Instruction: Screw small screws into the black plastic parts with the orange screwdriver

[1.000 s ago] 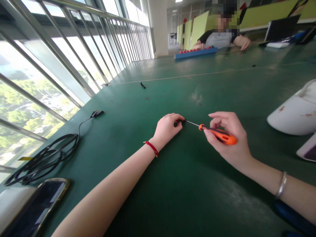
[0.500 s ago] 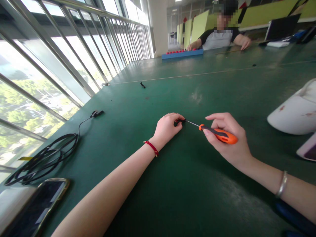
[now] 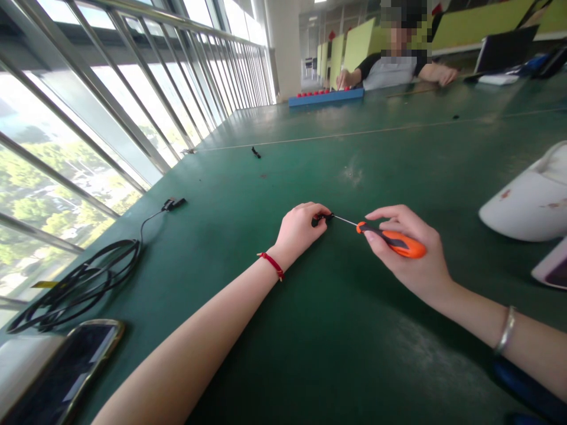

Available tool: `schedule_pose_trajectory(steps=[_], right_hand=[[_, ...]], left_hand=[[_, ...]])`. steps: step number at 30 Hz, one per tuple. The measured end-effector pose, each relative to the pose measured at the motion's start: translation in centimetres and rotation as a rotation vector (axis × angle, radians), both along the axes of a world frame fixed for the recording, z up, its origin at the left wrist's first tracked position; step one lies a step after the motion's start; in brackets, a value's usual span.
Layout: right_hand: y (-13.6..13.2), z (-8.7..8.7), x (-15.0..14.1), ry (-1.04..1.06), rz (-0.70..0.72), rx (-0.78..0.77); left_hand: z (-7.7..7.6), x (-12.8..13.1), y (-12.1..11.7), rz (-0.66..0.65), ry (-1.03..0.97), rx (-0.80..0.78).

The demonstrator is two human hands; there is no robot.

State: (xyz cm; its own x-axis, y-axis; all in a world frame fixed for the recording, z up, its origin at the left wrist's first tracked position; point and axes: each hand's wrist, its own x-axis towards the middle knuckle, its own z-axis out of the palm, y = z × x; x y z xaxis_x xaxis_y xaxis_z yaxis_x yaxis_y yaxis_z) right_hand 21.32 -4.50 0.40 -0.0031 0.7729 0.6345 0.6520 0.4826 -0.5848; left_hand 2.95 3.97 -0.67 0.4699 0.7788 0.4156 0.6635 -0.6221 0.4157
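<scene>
My left hand rests on the green table with its fingers curled round a small black part. A red string circles that wrist. My right hand grips an orange-and-black screwdriver by the handle. Its thin metal shaft runs left and its tip meets the black part. A silver bracelet sits on my right wrist.
A coiled black cable and a phone lie at the left, by the railing and windows. A white object sits at the right edge. A small black piece lies farther off. Across the table a person handles a blue tray.
My right fingers have shifted on the screwdriver handle. My left hand stays put. The person opposite has slid the blue tray to the left.
</scene>
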Motion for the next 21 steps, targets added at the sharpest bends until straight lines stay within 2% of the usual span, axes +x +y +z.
schedule_pose_trajectory(steps=[6, 9, 13, 17, 21], right_hand=[[0.08, -0.05, 0.03, 0.066, 0.015, 0.126], [0.22, -0.16, 0.21, 0.086, 0.053, 0.07], [0.07, -0.11, 0.18, 0.014, 0.023, 0.0], [0.03, -0.09, 0.03, 0.037, -0.006, 0.08], [0.28, -0.2, 0.13, 0.114, 0.051, 0.116]], left_hand=[[-0.2, -0.01, 0.1, -0.005, -0.009, 0.012], [-0.18, 0.02, 0.08, -0.005, -0.016, 0.003], [-0.03, 0.05, 0.02, 0.003, -0.017, -0.003], [0.02, 0.03, -0.03, 0.006, -0.01, -0.004], [-0.02, 0.0, -0.06, 0.003, -0.013, -0.003]])
